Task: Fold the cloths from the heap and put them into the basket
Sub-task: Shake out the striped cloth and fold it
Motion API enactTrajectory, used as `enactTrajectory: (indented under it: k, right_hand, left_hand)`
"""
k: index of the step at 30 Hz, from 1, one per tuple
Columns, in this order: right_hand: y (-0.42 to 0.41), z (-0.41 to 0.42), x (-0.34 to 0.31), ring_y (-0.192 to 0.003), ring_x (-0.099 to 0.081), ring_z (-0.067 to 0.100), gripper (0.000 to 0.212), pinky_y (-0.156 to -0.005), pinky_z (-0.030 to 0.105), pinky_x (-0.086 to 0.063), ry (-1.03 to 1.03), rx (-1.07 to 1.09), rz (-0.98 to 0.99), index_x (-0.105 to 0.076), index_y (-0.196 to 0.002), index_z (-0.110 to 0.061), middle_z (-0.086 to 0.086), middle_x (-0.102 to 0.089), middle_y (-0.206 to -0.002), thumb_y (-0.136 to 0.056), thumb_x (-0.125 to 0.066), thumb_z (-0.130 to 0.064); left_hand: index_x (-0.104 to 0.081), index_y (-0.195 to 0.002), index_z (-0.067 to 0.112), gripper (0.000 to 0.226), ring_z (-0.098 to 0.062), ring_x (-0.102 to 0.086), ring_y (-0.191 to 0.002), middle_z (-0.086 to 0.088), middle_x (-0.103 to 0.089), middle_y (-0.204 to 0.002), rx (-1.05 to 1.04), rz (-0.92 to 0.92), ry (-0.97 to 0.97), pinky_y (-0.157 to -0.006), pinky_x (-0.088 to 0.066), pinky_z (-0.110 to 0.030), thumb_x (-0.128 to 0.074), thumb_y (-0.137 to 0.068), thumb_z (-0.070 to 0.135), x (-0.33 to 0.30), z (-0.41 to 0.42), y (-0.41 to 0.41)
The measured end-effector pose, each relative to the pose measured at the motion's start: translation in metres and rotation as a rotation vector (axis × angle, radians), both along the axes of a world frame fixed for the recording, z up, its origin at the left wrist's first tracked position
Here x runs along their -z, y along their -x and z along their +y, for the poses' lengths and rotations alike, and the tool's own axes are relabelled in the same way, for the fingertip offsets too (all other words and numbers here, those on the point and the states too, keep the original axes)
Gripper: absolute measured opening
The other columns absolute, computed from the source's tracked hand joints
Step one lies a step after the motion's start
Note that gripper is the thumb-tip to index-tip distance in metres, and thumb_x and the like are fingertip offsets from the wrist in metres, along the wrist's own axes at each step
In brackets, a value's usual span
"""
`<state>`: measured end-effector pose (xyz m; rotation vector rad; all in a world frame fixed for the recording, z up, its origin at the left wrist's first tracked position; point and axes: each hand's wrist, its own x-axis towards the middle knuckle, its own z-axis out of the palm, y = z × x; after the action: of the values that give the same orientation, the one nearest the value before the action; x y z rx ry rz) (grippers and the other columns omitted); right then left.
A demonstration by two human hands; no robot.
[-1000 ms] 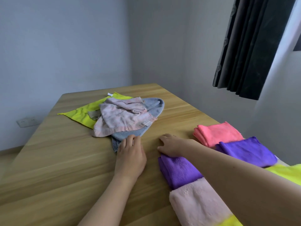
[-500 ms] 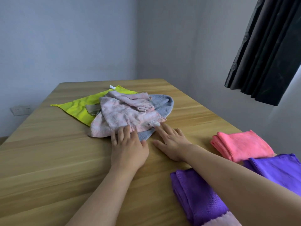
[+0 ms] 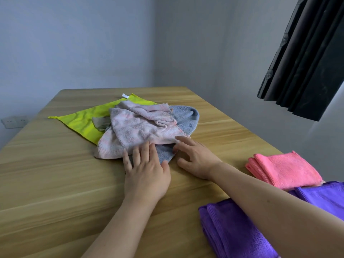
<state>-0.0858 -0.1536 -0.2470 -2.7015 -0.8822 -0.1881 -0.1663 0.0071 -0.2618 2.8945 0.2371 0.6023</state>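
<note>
Left hand point(image 3: 147, 174), right hand point(image 3: 195, 159): flat, fingers spread, gripping nothing, fingertips touching crumpled pale-pink terry cloth point(image 3: 137, 131) over blue-grey towel point(image 3: 184, 118); folded coral fleece cloth point(image 3: 284, 170) right of them.

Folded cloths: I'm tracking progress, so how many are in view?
3: a pink folded cloth at right, a purple one nearest, another purple one between, partly behind the arm. More may lie out of frame.

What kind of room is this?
Probably a plain room in a home: a wooden table pushed into a bare corner, a dark curtain and a wall socket.
</note>
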Motion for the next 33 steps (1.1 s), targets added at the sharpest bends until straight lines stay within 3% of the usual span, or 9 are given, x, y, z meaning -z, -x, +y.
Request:
enactTrajectory:
  k: [5,8,14,17,20,24,27,30,33]
  right_hand:
    - [-0.001,-0.001,0.001,-0.148,-0.004,0.014,0.055,-0.119,0.034,-0.01,0.072,0.012,-0.075,-0.038,-0.143,-0.041,-0.011,-0.006,-0.16,-0.089,-0.043,-0.048]
    - [0.001,0.0,-0.001,-0.147,-0.005,0.015,0.058,-0.118,0.034,-0.014,0.048,0.032,-0.118,-0.032,-0.146,-0.039,-0.011,-0.01,-0.159,-0.089,-0.036,-0.05]
    - [0.01,-0.003,-0.012,-0.131,-0.043,0.019,0.055,-0.107,0.034,-0.035,-0.037,0.094,-0.027,-0.048,-0.139,-0.03,-0.009,-0.038,-0.15,-0.085,-0.044,-0.03]
    - [0.014,0.002,-0.058,-0.082,-0.061,0.03,0.035,-0.073,0.036,-0.052,-0.155,0.157,0.029,-0.069,-0.11,-0.023,0.004,-0.066,-0.103,-0.085,-0.044,-0.018]
    - [0.021,-0.009,-0.115,-0.061,-0.045,0.023,0.025,-0.054,0.03,-0.039,-0.164,0.234,-0.001,-0.066,-0.089,-0.011,0.009,-0.057,-0.07,-0.086,-0.041,-0.012]
    - [0.028,-0.031,-0.165,-0.074,-0.06,0.014,0.04,-0.06,0.02,-0.043,-0.247,0.237,-0.089,-0.073,-0.092,-0.03,-0.013,-0.07,-0.094,-0.081,-0.043,-0.005]
    - [0.041,-0.045,-0.207,-0.086,-0.061,0.017,0.043,-0.074,0.023,-0.048,-0.45,0.265,-0.153,-0.073,-0.086,-0.027,-0.011,-0.069,-0.109,-0.08,-0.042,0.001]
    - [0.066,-0.056,-0.249,-0.076,-0.056,0.017,0.04,-0.069,0.022,-0.046,-0.666,0.277,-0.137,-0.068,-0.078,-0.02,-0.003,-0.065,-0.09,-0.078,-0.039,0.007]
    - [0.09,-0.069,-0.285,-0.066,-0.059,0.012,0.041,-0.06,0.021,-0.046,-0.806,0.207,-0.154,-0.062,-0.067,-0.016,-0.012,-0.065,-0.095,-0.075,-0.034,0.013]
  left_hand:
    - [-0.044,-0.142,0.008,0.055,-0.021,-0.038,-0.137,-0.003,-0.038,-0.15,0.346,-0.469,0.126,-0.116,-0.017,-0.054,-0.036,-0.09,0.025,-0.02,-0.01,0.009]
    - [-0.049,-0.138,0.005,0.052,-0.021,-0.044,-0.133,-0.004,-0.044,-0.146,0.512,-0.598,0.107,-0.113,-0.025,-0.052,-0.038,-0.089,0.016,-0.031,-0.019,0.018]
    - [-0.063,-0.107,0.009,0.04,-0.034,-0.055,-0.108,-0.008,-0.054,-0.124,0.164,-0.43,0.141,-0.094,-0.043,-0.045,-0.04,-0.076,0.016,-0.012,-0.003,0.004]
    - [-0.061,-0.118,0.015,0.041,-0.029,-0.054,-0.109,-0.002,-0.055,-0.122,0.106,-0.329,0.147,-0.094,-0.042,-0.045,-0.043,-0.081,0.019,-0.007,0.0,-0.002]
    - [-0.057,-0.13,0.019,0.05,-0.02,-0.052,-0.118,0.007,-0.053,-0.129,0.255,-0.423,0.314,-0.101,-0.042,-0.043,-0.035,-0.086,0.023,-0.02,-0.005,0.005]
    - [-0.053,-0.136,0.015,0.055,-0.015,-0.047,-0.127,0.005,-0.052,-0.135,0.371,-0.614,0.594,-0.103,-0.042,-0.033,-0.034,-0.084,0.009,-0.081,-0.026,0.007]
    - [-0.055,-0.132,0.007,0.065,-0.025,-0.052,-0.118,-0.007,-0.055,-0.129,0.407,-0.709,0.423,-0.094,-0.045,-0.034,-0.028,-0.074,0.006,-0.16,-0.03,0.005]
    - [-0.06,-0.126,0.009,0.061,-0.028,-0.059,-0.105,-0.006,-0.057,-0.125,0.467,-0.759,0.208,-0.08,-0.052,-0.036,-0.032,-0.072,0.004,-0.238,-0.027,0.015]
    - [-0.063,-0.122,0.013,0.054,-0.029,-0.063,-0.096,0.0,-0.059,-0.123,0.472,-0.838,0.016,-0.072,-0.053,-0.035,-0.036,-0.075,0.005,-0.293,-0.028,0.031]
